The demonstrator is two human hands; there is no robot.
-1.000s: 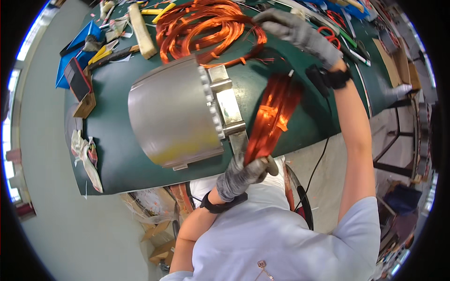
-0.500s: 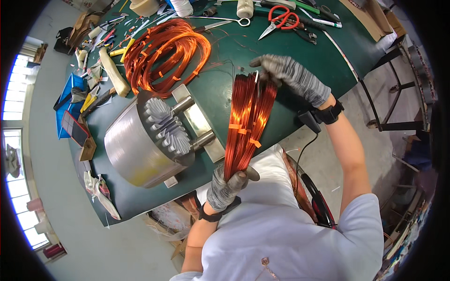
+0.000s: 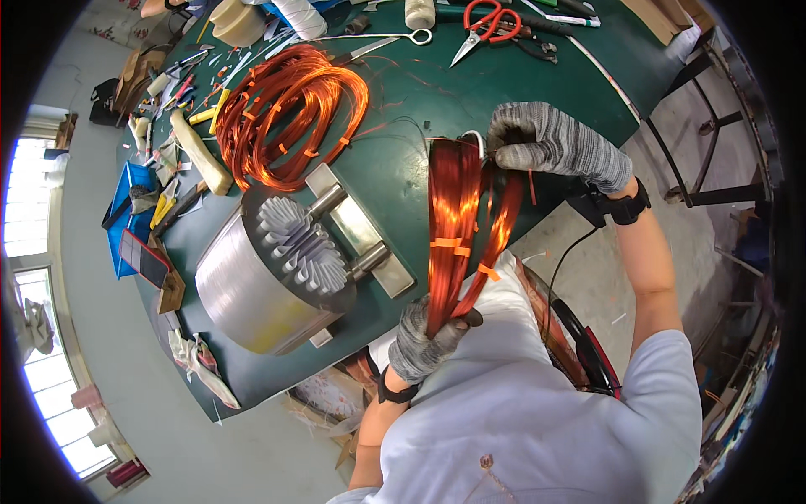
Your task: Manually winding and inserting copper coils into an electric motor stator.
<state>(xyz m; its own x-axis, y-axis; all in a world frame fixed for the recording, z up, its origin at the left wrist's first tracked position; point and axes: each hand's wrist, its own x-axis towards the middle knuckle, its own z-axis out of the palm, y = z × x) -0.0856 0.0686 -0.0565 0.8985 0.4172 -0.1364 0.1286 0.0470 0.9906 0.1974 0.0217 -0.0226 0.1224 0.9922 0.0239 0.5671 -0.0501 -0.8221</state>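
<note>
A bundle of copper wire coils [image 3: 451, 210], bound with orange ties, stands over the table's near edge. My gloved left hand [image 3: 424, 340] is closed around its lower end. At the top, my gloved right hand [image 3: 558, 149] pinches one coil [image 3: 504, 220] of the bundle, which stands apart from the others on the right. A white loop [image 3: 476, 143] shows at the top between the two parts. To the left lies a metal motor stator [image 3: 260, 286], with white slot liners [image 3: 302, 244] sticking out of its open end. It rests against a metal stand [image 3: 369, 231] with two rollers.
More copper coils [image 3: 290, 109] lie on the green table [image 3: 428, 92] beyond the stator. Red-handled scissors [image 3: 487, 25] and pliers [image 3: 533, 50] are at the back. A blue bin [image 3: 126, 223], a phone [image 3: 144, 259] and hand tools crowd the left side. A cable [image 3: 558, 273] hangs near my right wrist.
My right hand has closed on one coil and drawn it to the right, opening a gap in the bundle. The whole view has shifted slightly.
</note>
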